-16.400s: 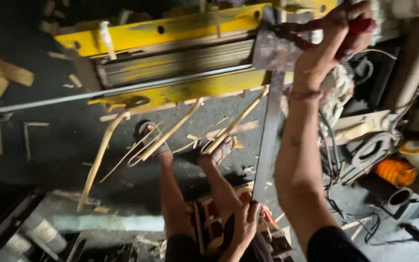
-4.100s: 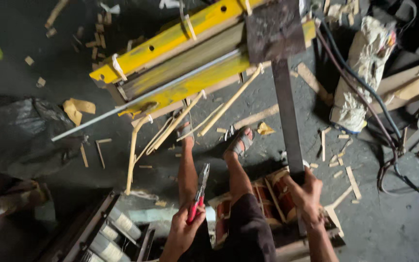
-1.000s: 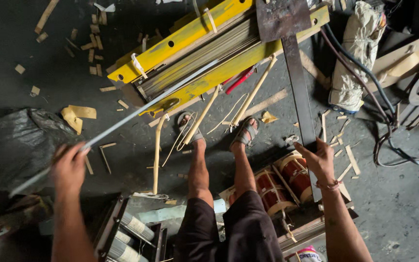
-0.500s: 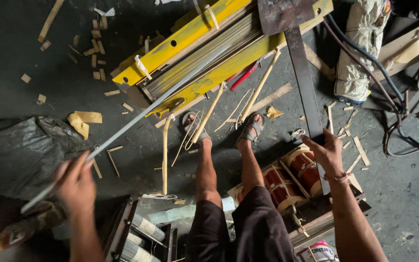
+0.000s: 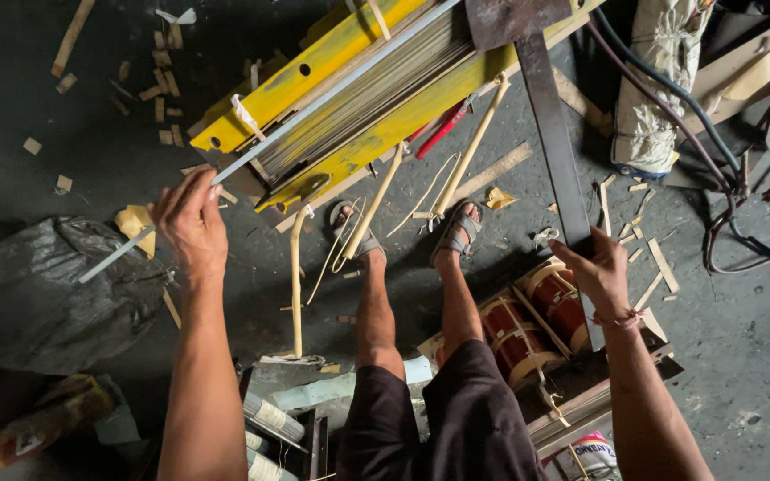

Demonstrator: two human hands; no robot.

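- The left hand (image 5: 191, 223) was clenched around a long thin metal strip (image 5: 331, 93), gripping it near its lower end.
- The strip ran slantwise from the floor (image 5: 64, 134) at the lower left up across the yellow frame (image 5: 314, 76) toward the top of the view.
- The frame lay tilted on the floor, with a stack of thin grey sheets (image 5: 376, 85) between its two yellow rails.
- The right hand (image 5: 597, 272) gripped the lower part of a dark flat steel bar (image 5: 550, 134), fingers wrapped round its edge.
- The bar rose to a rusty plate (image 5: 514, 18) lying over the frame's upper end.
- Just beside the right hand stood two red-brown wound coils (image 5: 532, 321).
- The person's sandalled feet (image 5: 456, 227) rested on the floor just below the frame, among bamboo sticks (image 5: 470, 147).
- A red-handled tool (image 5: 443, 132) lay against the frame's lower rail.
- A black plastic sheet (image 5: 37, 303) lay crumpled to the left, near the strip's lower end.
- Wood scraps (image 5: 158, 98) were scattered over the floor at upper left.
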